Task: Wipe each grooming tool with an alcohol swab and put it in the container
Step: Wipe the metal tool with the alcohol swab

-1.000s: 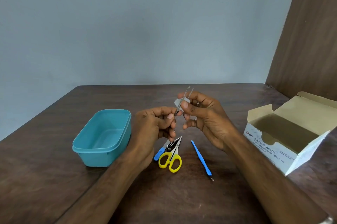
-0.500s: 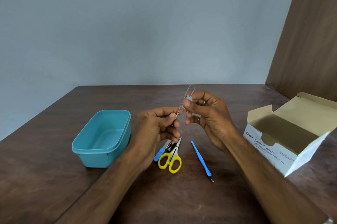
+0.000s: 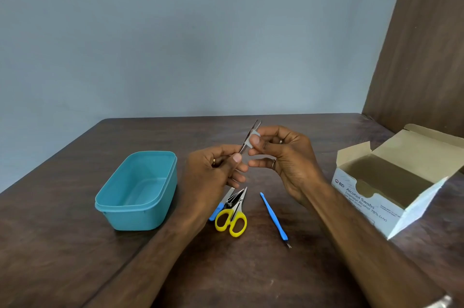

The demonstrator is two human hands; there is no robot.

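While left hand (image 3: 216, 169) grips tweezers (image 3: 247, 140) | right hand (image 3: 281, 157) pinching swab (image 3: 251, 139) slid higher

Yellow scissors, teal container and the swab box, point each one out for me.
yellow scissors (image 3: 231, 222), head view, on a yellow handle loop.
teal container (image 3: 125, 207), head view, on its near rim.
swab box (image 3: 361, 201), head view, on the printed front wall.

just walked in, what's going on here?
A person is cleaning grooming tools. The left hand holds metal tweezers upright while the right hand pinches an alcohol swab around them. The yellow scissors, a blue-handled tool and another blue-handled tool lie on the table. The teal container looks empty.
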